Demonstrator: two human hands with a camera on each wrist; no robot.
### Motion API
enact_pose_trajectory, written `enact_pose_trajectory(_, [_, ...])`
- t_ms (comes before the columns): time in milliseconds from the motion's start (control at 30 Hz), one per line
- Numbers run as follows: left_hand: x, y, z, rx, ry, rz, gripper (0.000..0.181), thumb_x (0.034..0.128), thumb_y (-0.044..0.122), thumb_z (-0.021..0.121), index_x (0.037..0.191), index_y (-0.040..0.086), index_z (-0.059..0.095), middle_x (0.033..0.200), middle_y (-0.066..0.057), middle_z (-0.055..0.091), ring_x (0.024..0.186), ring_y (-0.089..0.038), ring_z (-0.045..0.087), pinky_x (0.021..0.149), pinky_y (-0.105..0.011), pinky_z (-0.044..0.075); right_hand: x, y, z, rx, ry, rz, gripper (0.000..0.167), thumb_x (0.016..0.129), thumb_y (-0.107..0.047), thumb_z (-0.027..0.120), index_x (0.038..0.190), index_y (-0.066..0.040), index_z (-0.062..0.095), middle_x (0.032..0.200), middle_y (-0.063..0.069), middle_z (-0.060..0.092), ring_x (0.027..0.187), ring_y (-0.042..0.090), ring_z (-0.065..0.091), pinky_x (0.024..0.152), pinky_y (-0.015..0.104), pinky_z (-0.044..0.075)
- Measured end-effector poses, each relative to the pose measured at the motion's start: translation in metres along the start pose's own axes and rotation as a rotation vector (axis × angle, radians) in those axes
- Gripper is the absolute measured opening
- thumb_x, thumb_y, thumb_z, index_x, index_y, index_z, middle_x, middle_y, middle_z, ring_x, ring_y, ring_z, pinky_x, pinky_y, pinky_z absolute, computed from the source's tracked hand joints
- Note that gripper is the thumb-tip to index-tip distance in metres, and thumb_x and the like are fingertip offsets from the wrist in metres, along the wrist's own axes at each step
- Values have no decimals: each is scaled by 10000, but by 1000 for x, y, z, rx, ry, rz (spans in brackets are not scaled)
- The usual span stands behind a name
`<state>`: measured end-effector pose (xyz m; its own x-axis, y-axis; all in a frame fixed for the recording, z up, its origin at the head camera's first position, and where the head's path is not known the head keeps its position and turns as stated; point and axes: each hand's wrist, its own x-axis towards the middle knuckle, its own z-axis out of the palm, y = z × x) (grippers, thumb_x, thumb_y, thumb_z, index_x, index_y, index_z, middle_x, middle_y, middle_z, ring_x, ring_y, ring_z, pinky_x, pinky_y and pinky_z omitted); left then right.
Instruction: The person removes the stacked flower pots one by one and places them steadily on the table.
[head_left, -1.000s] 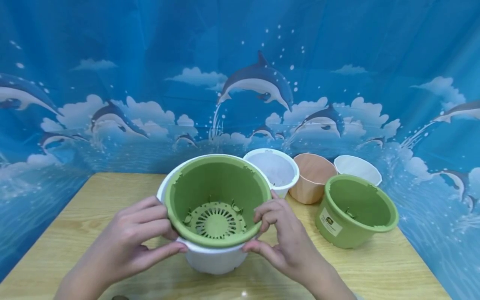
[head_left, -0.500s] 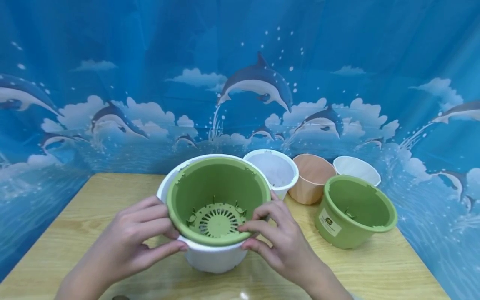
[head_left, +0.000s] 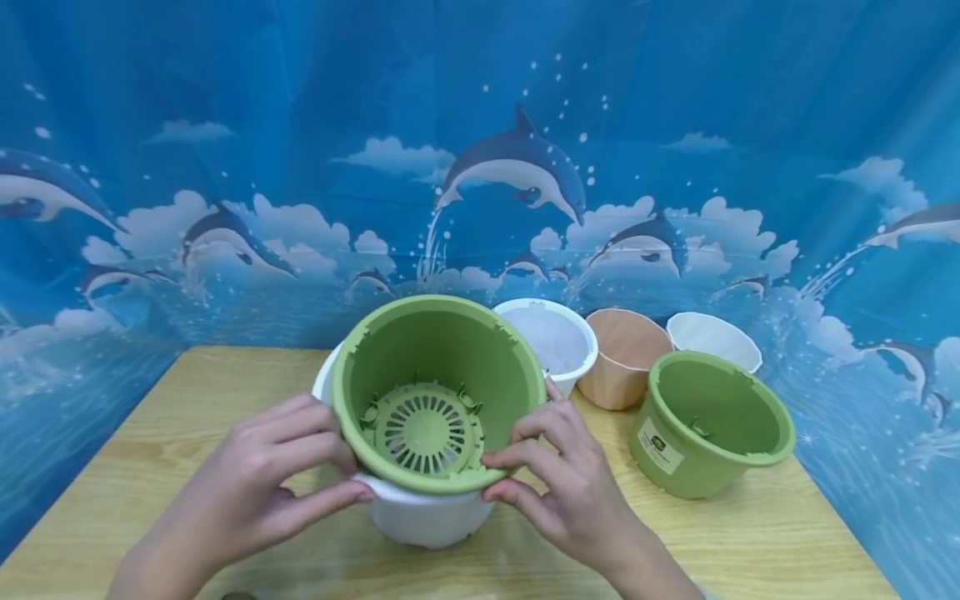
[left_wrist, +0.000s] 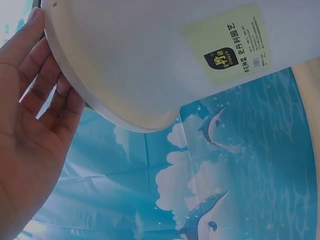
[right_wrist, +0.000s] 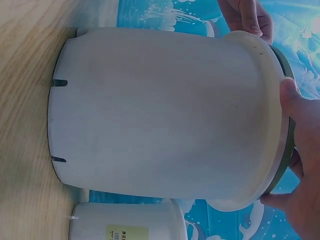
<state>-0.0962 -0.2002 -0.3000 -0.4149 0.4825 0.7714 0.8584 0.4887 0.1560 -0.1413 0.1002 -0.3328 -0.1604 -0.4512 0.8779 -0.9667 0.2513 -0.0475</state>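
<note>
A green plastic flowerpot (head_left: 438,346) with a slotted base sits inside a larger white flowerpot (head_left: 427,521), its far rim raised over the white one. At the left my left hand (head_left: 270,475) grips the white rim, fingers against the green edge and thumb in front. My right hand (head_left: 566,479) pinches the near right rim, a fingertip inside the green pot and the thumb under its lip on the white rim. In the right wrist view the white pot's plain wall (right_wrist: 165,110) stands on the table; the left wrist view shows its label (left_wrist: 227,45).
Behind and to the right stand a white pot (head_left: 543,337), a terracotta-coloured pot (head_left: 618,383), another white pot (head_left: 712,337) and a labelled green pot (head_left: 697,475). They share a wooden table (head_left: 172,417) backed by a blue dolphin curtain (head_left: 337,100).
The green pot's far side has risen, so its rim now covers most of the white rim behind. My right fingers have moved from the rim to inside the green pot. The left hand barely moved.
</note>
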Motion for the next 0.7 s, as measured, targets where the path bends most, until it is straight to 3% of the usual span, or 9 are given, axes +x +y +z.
enact_pose_trajectory(167, [0,-1,-3,24,-1,25,166,854,374,771,912,220,750,936,116,680,872,-48,600,827,-129,494,-1,1,1,8,-56,18,291,920,-372,650,975,-86,668,1065,40,653,1068,250,623,1160,627,230])
enact_pose_trajectory(333, [-4,-6,-4,78,-30,34,254,841,412,773,992,208,765,1014,91,712,930,-95,654,908,-149,494,-4,2,4,-3,-100,69,334,942,-408,609,1023,-85,634,1076,13,696,1088,237,651,1170,638,182])
enact_pose_trajectory(533, [-7,-11,-2,146,-67,23,255,908,462,676,970,230,762,1034,124,706,949,-93,668,904,-153,503,-8,5,9,26,-63,88,372,945,-433,605,1017,-69,629,1007,7,678,1006,200,623,1178,633,165])
enact_pose_trajectory(700, [-7,-12,1,143,-70,27,207,892,421,705,974,239,756,1037,133,697,942,-76,657,875,-154,515,-9,5,10,70,-17,101,360,929,-426,635,994,-72,640,974,15,674,992,197,612,1194,613,136])
